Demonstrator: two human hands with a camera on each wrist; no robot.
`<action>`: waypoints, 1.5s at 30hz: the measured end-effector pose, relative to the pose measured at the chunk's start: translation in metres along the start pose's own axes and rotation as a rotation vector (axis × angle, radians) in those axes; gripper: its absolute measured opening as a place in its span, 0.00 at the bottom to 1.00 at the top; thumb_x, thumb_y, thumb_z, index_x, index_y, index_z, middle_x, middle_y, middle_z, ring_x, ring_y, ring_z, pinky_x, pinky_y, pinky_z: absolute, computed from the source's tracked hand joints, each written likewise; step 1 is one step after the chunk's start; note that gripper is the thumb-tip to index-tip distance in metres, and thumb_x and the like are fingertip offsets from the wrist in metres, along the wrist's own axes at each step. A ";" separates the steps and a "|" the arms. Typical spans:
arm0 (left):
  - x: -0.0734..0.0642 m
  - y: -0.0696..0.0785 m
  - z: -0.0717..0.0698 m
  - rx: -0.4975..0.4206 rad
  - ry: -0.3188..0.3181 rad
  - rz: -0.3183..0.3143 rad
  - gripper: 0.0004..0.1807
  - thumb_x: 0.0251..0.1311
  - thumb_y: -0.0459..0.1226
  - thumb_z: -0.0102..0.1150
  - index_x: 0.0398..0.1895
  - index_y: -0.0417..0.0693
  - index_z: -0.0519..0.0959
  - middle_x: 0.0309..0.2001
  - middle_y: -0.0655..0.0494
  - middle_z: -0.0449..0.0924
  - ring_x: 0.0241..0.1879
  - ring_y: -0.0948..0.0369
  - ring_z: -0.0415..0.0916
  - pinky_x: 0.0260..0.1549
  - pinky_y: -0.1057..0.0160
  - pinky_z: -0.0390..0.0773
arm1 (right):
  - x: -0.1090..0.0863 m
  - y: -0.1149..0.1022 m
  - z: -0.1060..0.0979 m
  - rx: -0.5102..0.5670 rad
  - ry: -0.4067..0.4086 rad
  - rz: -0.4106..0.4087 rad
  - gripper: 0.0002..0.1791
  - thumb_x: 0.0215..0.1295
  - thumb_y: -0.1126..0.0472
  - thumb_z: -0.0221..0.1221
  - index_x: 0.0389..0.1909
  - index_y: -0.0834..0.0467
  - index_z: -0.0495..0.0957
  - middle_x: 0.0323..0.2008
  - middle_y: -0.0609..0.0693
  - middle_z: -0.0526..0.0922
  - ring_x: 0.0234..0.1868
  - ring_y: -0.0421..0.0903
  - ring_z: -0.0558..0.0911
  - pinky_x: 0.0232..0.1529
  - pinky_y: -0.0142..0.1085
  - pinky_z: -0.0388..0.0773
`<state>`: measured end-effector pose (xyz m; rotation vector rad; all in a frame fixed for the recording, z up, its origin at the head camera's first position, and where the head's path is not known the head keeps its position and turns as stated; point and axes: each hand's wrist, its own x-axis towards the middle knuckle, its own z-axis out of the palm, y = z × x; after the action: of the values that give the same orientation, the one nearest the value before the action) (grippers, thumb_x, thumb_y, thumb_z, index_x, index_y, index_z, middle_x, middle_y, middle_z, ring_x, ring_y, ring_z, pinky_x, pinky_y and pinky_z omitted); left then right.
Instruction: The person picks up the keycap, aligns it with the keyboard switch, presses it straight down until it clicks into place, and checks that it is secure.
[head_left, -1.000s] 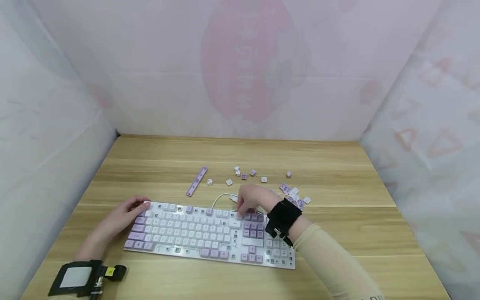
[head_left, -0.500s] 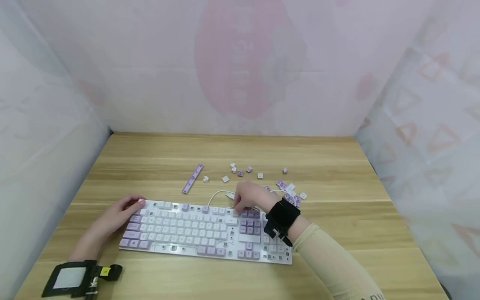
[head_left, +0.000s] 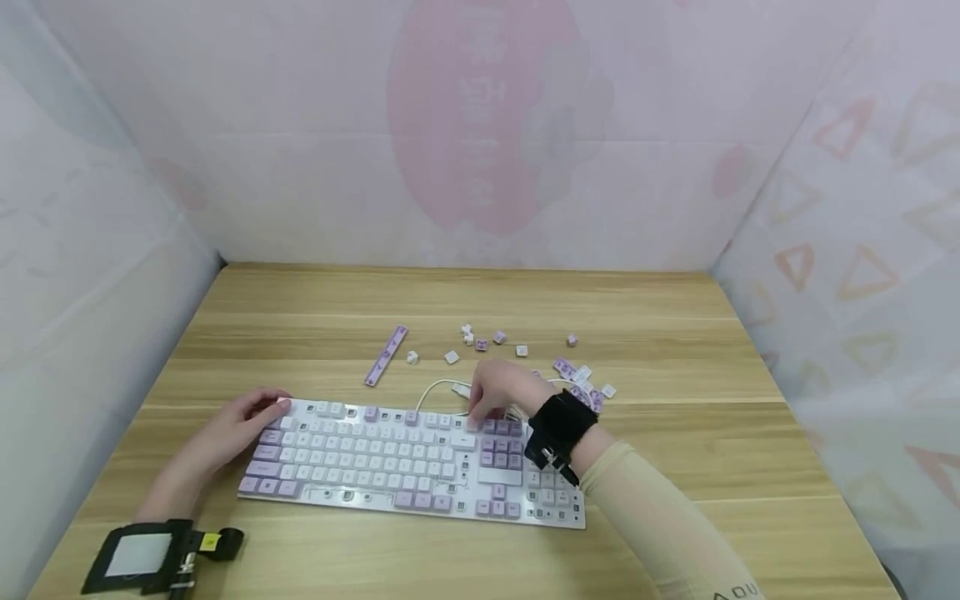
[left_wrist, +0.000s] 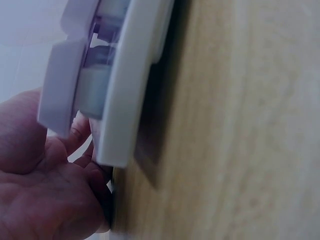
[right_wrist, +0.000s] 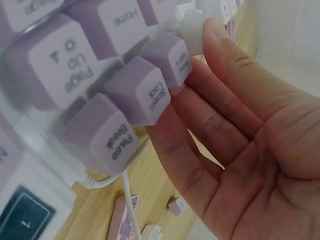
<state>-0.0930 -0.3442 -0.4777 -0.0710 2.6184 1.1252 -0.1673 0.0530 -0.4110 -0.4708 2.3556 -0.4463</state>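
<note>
A white keyboard [head_left: 360, 457] with white and lilac keycaps lies on the table, several switches bare of caps. My left hand [head_left: 234, 433] grips its upper left corner, thumb on top; in the left wrist view the curled fingers [left_wrist: 75, 135] show behind the keyboard's edge. At the top row, my right hand [head_left: 498, 390] pinches a white keycap [right_wrist: 192, 31] beside the Print Screen key [right_wrist: 172, 60]. Its thumb lies against that cap, and the other fingers reach behind the row. Whether the cap is fully seated is hidden.
Loose white and lilac keycaps lie behind the keyboard, among them a white one [head_left: 452, 357] and a heap [head_left: 581, 383] at the right. A long lilac spacebar [head_left: 386, 356] lies behind the keyboard. A white cable [head_left: 433, 387] loops there. Cloth walls [head_left: 480, 208] enclose the table.
The head view has shifted a little. My right wrist has tilted slightly upward and left, its fingers staying at the same white keycap. The left hand keeps its grip on the keyboard's corner.
</note>
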 end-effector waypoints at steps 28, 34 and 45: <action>-0.007 -0.002 -0.002 -0.007 0.005 -0.028 0.35 0.72 0.60 0.45 0.66 0.43 0.68 0.57 0.41 0.71 0.50 0.51 0.66 0.40 0.67 0.66 | -0.002 -0.004 0.006 -0.086 0.070 -0.021 0.06 0.54 0.55 0.74 0.27 0.51 0.89 0.24 0.43 0.85 0.26 0.39 0.79 0.31 0.30 0.73; -0.008 0.000 0.001 -0.002 -0.009 -0.022 0.34 0.72 0.60 0.45 0.66 0.43 0.68 0.58 0.40 0.71 0.51 0.51 0.66 0.41 0.65 0.67 | -0.008 0.004 0.009 -0.075 0.090 -0.025 0.07 0.54 0.54 0.74 0.26 0.52 0.88 0.23 0.43 0.83 0.26 0.39 0.76 0.31 0.29 0.70; -0.005 0.001 0.001 0.004 -0.012 -0.037 0.35 0.71 0.62 0.44 0.66 0.44 0.68 0.58 0.40 0.70 0.52 0.50 0.66 0.43 0.61 0.66 | -0.016 0.001 0.010 -0.038 0.126 -0.039 0.05 0.55 0.57 0.74 0.24 0.51 0.88 0.22 0.42 0.82 0.24 0.39 0.75 0.29 0.30 0.70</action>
<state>-0.0881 -0.3430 -0.4765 -0.1113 2.5981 1.1053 -0.1492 0.0594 -0.4100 -0.5213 2.4834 -0.4624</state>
